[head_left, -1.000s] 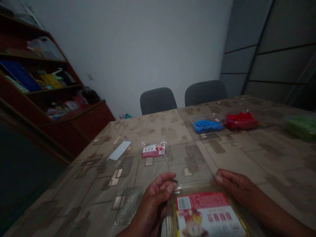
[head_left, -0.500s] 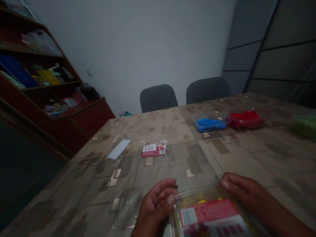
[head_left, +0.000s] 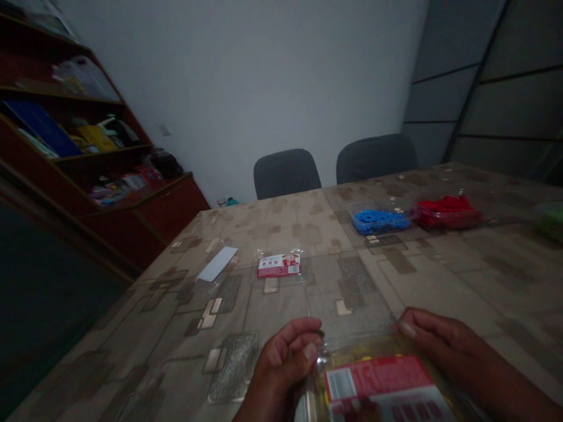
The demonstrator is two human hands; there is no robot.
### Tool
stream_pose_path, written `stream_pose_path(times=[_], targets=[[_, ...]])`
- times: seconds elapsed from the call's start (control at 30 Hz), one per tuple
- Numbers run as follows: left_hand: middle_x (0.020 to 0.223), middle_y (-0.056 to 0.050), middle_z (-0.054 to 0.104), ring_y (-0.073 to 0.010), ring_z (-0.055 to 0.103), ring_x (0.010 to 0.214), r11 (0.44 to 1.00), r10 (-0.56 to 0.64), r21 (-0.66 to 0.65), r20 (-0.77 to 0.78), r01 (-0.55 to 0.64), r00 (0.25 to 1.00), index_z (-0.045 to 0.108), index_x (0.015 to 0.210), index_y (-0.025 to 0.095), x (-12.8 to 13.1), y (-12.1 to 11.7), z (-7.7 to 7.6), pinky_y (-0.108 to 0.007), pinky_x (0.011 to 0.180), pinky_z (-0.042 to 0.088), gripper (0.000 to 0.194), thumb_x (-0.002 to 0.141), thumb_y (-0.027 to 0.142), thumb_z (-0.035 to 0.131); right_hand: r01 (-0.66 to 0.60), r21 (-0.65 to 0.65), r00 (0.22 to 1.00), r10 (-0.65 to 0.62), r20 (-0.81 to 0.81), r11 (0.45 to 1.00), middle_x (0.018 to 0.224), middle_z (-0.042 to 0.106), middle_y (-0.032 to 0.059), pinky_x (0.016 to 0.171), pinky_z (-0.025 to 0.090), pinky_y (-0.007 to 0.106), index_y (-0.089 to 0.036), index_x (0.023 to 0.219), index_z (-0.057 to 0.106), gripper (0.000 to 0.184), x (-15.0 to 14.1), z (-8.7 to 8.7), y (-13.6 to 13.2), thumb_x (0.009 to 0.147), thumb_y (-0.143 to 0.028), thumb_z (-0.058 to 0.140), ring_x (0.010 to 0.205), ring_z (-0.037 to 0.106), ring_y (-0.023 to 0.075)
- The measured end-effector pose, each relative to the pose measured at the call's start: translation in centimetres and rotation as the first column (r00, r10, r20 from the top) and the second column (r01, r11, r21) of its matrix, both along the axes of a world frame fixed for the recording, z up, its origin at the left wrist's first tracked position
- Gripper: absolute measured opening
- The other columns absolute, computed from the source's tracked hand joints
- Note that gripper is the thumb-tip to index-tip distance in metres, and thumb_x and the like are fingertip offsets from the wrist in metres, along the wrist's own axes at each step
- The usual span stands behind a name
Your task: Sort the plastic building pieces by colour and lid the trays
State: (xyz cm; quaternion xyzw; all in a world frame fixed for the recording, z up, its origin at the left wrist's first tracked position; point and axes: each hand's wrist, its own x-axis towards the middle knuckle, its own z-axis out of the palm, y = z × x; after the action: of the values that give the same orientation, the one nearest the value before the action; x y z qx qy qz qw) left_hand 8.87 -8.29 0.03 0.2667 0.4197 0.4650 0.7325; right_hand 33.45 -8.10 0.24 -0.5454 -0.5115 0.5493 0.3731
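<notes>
A clear plastic container with a red and white label on its lid sits at the bottom of the view, and yellow pieces show through it. My left hand grips its left edge, the thumb bent on the rim. On the opposite side my right hand is closed on the far right corner, thumb on top. The near end of the container is cut off by the frame.
On the patterned table lie a labelled clear lid and a white card. Farther right stand containers of blue pieces, red pieces and something green. Two dark chairs stand behind.
The view has turned slightly left, so the table and its things sit a little farther right. Both hands keep their hold on the container.
</notes>
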Motion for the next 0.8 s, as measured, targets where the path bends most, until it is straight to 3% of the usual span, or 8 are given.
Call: stream_pose_path(times=[0.17,0.4,0.5,0.6,0.8], targets=[[0.078,-0.003,0.068,-0.0134,0.058,0.069,0.978,0.021,0.208,-0.179,0.017,0.984,0.071,0.102,0.021,-0.4,-0.3,-0.5,-0.023,0.065,0.043,0.048,0.060,0.037,0.087,0.009,-0.012,1.000,-0.009,0.010,1.000,0.058,0.047,-0.0030,0.051,0.036,0.024,-0.021,0.062,0.053,0.047,0.0,0.1,0.0,0.080,-0.064,0.054,0.055,0.044,0.0136],[0.085,-0.006,0.070,-0.0151,0.063,0.072,0.986,-0.117,0.091,-0.191,0.137,0.975,0.069,0.107,0.020,-0.8,-0.7,-0.8,-0.023,0.064,0.044,0.053,0.061,0.040,0.085,-0.004,-0.221,0.997,-0.014,-0.077,0.975,0.063,0.052,-0.0012,0.052,0.040,0.024,-0.021,0.066,0.053,0.045,-0.4,0.6,-0.4,0.076,-0.065,0.058,0.058,0.050,0.0152],[0.085,-0.006,0.072,-0.0137,0.064,0.069,0.980,-0.171,0.074,-0.181,0.187,0.969,0.069,0.106,0.018,-1.0,-0.6,-1.1,-0.021,0.059,0.042,0.050,0.064,0.040,0.084,-0.013,-0.249,0.995,-0.012,-0.098,0.968,0.064,0.051,-0.0018,0.051,0.039,0.024,-0.021,0.067,0.051,0.047,-0.4,0.5,-0.5,0.074,-0.067,0.059,0.058,0.050,0.0148],[0.078,-0.004,0.073,-0.0120,0.065,0.065,0.976,-0.189,0.081,-0.155,0.203,0.970,0.069,0.102,0.017,-1.2,-0.4,-1.5,-0.019,0.057,0.039,0.046,0.064,0.037,0.085,-0.024,-0.231,0.996,0.003,-0.091,0.973,0.062,0.046,-0.0031,0.050,0.037,0.024,-0.022,0.067,0.049,0.049,-0.3,0.4,-0.4,0.074,-0.069,0.057,0.057,0.046,0.0138],[0.078,-0.004,0.075,-0.0127,0.068,0.066,0.973,-0.225,0.046,-0.015,0.225,0.974,0.070,0.105,0.017,-1.6,-0.1,-1.4,-0.020,0.059,0.042,0.051,0.059,0.032,0.088,-0.014,-0.042,1.000,0.015,0.027,0.999,0.061,0.038,-0.0042,0.053,0.033,0.024,-0.021,0.061,0.044,0.055,-0.1,-0.3,0.2,0.074,-0.074,0.053,0.058,0.039,0.0134]])
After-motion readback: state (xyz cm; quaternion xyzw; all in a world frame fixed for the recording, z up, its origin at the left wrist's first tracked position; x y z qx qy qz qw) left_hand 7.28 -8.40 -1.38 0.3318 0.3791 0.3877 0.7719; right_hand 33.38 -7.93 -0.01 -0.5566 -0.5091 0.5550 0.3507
